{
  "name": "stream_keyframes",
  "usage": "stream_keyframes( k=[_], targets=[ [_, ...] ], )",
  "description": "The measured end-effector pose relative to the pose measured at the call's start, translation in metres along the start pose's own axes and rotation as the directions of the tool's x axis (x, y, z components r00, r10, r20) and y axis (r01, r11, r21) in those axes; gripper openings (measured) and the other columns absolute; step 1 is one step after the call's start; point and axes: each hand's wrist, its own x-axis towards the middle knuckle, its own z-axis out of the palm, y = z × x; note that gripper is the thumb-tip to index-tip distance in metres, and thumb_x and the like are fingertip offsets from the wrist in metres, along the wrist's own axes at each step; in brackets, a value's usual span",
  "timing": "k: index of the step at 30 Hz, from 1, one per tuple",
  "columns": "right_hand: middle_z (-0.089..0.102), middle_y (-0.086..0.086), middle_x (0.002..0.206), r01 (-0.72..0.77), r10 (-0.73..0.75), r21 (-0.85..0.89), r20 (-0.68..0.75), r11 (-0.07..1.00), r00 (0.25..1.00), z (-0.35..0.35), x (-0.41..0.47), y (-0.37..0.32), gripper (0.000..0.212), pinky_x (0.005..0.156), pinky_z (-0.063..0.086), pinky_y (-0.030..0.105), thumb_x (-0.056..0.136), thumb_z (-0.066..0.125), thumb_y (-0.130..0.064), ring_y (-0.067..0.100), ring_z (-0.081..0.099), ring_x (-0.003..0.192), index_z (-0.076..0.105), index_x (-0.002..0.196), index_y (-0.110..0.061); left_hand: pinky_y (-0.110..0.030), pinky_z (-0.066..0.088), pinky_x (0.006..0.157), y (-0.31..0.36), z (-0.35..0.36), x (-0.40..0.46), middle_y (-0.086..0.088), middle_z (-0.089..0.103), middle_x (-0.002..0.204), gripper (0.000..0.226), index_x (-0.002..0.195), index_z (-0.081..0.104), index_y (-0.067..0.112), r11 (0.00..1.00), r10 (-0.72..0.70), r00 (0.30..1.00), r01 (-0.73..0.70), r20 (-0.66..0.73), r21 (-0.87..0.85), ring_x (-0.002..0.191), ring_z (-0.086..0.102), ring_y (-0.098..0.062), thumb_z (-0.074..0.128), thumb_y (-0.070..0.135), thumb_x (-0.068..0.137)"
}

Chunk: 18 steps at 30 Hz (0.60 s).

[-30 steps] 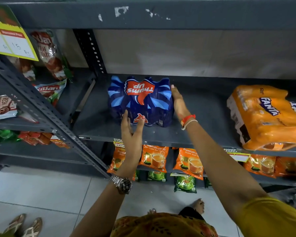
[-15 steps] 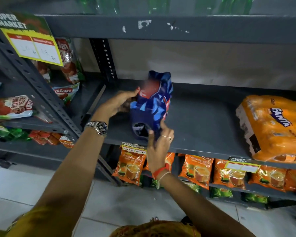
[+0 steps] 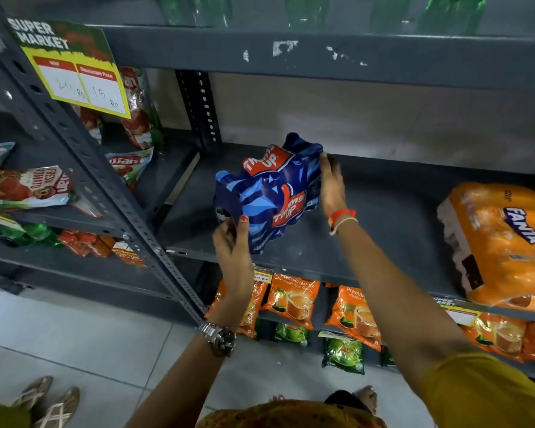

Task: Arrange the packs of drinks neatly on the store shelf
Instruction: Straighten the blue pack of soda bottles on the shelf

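Observation:
A blue Thums Up drinks pack [image 3: 271, 193] sits at an angle on the grey shelf [image 3: 368, 245], towards its left end. My left hand [image 3: 230, 242], with a watch on the wrist, grips the pack's near left corner. My right hand [image 3: 331, 183], with a red band on the wrist, presses flat against its far right side. An orange Fanta pack [image 3: 501, 242] lies on the same shelf at the right, apart from the blue one.
A perforated upright post [image 3: 112, 193] stands left of the shelf, with tomato sauce pouches [image 3: 25, 186] beyond it. Tea packets [image 3: 294, 299] hang on the shelf below. Green bottles [image 3: 303, 10] stand above. Sandalled feet [image 3: 44, 403] are at the lower left.
The blue pack has been turned: it stood narrow side towards me half a second ago and now shows its broad face. My hands changed grip, the left from its far side to the near corner.

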Motion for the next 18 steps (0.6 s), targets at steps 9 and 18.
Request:
stream_keyframes(
  k=[9,18],
  targets=[
    [0.054,0.01,0.128,0.138,-0.14,-0.032,-0.106,0.99,0.984,0.007,-0.044,0.035,0.049,0.104,0.043,0.049,0.09,0.047,-0.045,0.028,0.048,0.123,0.046,0.127,-0.012,-0.005,0.046,0.057,0.007,-0.011,0.071,0.006,0.043,0.116,0.053,0.136,0.035,0.014,0.992,-0.025,0.996,0.036,-0.09,0.122,0.094,0.052,-0.007,0.048,0.039,0.092],
    [0.053,0.004,0.128,0.195,-0.193,0.058,-0.038,0.979,0.98,-0.009,-0.07,0.05,0.041,0.088,0.058,0.027,0.09,0.055,-0.033,0.016,0.057,0.115,0.048,0.127,-0.016,-0.022,0.054,0.083,0.0,-0.015,0.085,-0.01,0.054,0.127,0.037,0.125,0.045,0.009,0.991,0.085,0.994,-0.076,-0.074,0.109,0.105,0.059,-0.014,0.041,0.032,0.096]
  ],
)
